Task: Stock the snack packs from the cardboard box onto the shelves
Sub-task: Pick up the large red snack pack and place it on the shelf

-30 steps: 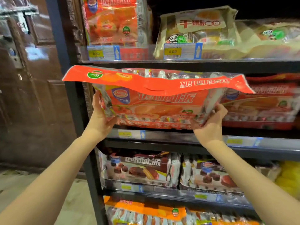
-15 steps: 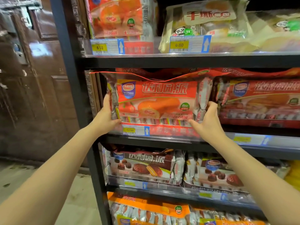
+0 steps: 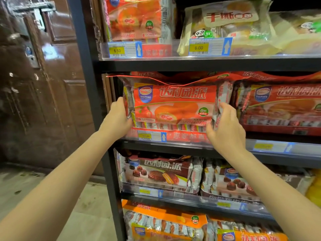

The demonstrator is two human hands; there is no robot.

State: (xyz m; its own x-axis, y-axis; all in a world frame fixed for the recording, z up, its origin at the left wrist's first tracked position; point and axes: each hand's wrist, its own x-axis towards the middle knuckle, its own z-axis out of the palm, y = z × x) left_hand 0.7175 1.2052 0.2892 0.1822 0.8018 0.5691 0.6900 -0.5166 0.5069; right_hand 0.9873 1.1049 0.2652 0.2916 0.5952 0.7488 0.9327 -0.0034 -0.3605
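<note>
Main risk is the shelf unit point(image 3: 191, 64) itself: the slot between the hands is tight, and the red snack pack point(image 3: 173, 105) has its top flap bent over against the underside of the board above, so a hard push could crumple or tear the seal, or leave the pack springing back out over the clear front rail point(image 3: 166, 139). Next risk is the neighbour pack point(image 3: 278, 105) just right of the right hand: its edge touches or nearly touches the pack being placed, so sliding sideways would likely drag it askew or pinch the fingers between the two. Smaller risk: the price tag point(image 3: 151, 136) directly below the hands, which a dropping wrist could knock loose. The pack stands upright on the middle shelf, face out, between both hands, bottom edge behind the rail. Left hand point(image 3: 118, 117) is at the pack's left end, fingers partly curled round the edge and holding it. Right hand point(image 3: 224, 126) is mostly open, fingers spread and relaxed, at the right end; from this view contact looks light at most, cannot tell whether it touches. The cardboard box is out of view.
</note>
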